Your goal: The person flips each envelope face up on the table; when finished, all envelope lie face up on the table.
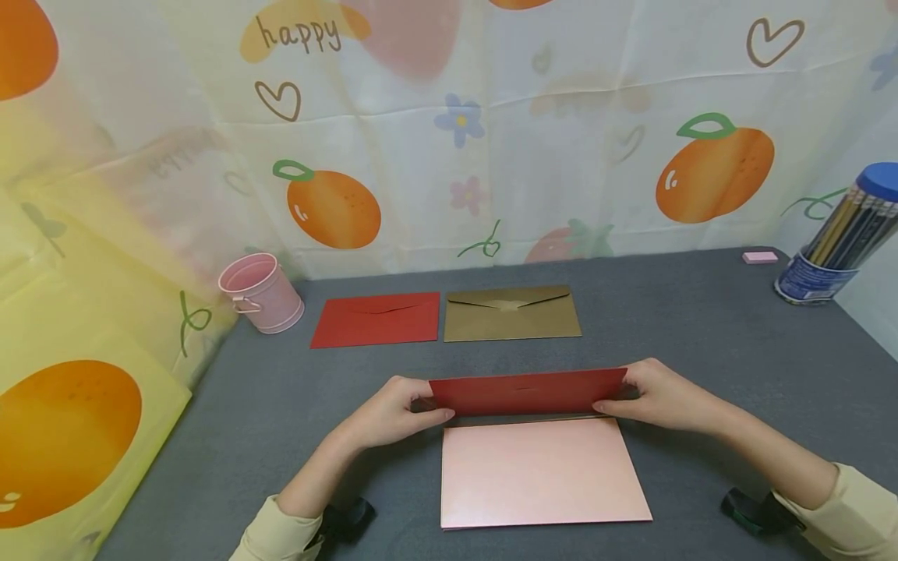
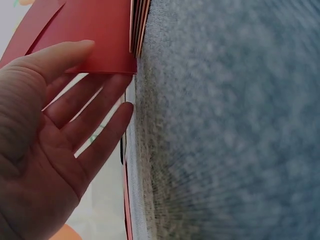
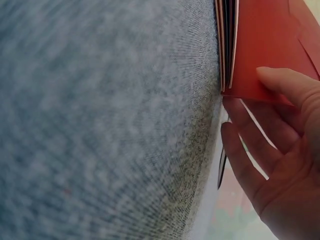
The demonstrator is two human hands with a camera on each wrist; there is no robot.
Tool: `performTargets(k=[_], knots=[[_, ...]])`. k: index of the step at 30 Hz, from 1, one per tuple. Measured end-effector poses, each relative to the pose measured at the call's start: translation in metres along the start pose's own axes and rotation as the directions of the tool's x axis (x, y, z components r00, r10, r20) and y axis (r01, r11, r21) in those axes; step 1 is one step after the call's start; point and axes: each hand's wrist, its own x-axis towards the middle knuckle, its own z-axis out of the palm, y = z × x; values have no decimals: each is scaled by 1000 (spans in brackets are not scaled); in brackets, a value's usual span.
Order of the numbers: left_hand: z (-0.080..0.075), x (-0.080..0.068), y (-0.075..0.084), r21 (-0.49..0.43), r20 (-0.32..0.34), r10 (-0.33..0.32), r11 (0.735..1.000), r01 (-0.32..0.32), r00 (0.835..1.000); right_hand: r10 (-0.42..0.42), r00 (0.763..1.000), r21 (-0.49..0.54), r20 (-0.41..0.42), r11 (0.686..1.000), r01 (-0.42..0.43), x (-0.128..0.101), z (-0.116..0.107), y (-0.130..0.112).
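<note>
A red envelope (image 1: 526, 392) stands on its long edge on the grey felt table (image 1: 701, 343), held between both hands. My left hand (image 1: 431, 401) pinches its left end, thumb in front and fingers behind. My right hand (image 1: 610, 397) pinches the right end the same way. In the left wrist view the left hand (image 2: 107, 67) has its thumb on the red envelope (image 2: 100, 30), and several thin layered edges show at the envelope's end. The right wrist view shows my right hand (image 3: 247, 90) on the red envelope (image 3: 265, 35), again with layered edges. A pink envelope (image 1: 540, 475) lies flat just in front.
Farther back lie a second red envelope (image 1: 376, 319) and a gold envelope (image 1: 512, 313), side by side. A small pink bucket (image 1: 261, 292) stands at the back left. A tube of pencils (image 1: 842, 234) and a pink eraser (image 1: 760, 257) sit at the back right. A fruit-print cloth hangs behind.
</note>
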Motion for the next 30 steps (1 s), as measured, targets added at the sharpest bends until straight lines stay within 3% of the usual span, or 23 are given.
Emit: performTargets(k=[6, 12, 21, 26, 30], knots=[[-1, -1, -5, 32, -20, 7, 999, -6, 1000, -1, 1000, -53, -22, 999, 0, -1, 1, 3], [-2, -2, -9, 36, -42, -10, 999, 12, 999, -12, 998, -33, -54, 999, 10, -2, 0, 6], [-1, 9, -6, 28, -96, -55, 998, 58, 994, 114, 991, 82, -72, 991, -108, -2, -5, 13], [2, 17, -2, -50, -139, -143, 989, 137, 980, 174, 980, 194, -95, 969, -153, -2, -11, 18], [6, 26, 1, -213, -152, -229, 958, 194, 962, 249, 963, 308, -101, 928, -208, -3, -17, 25]])
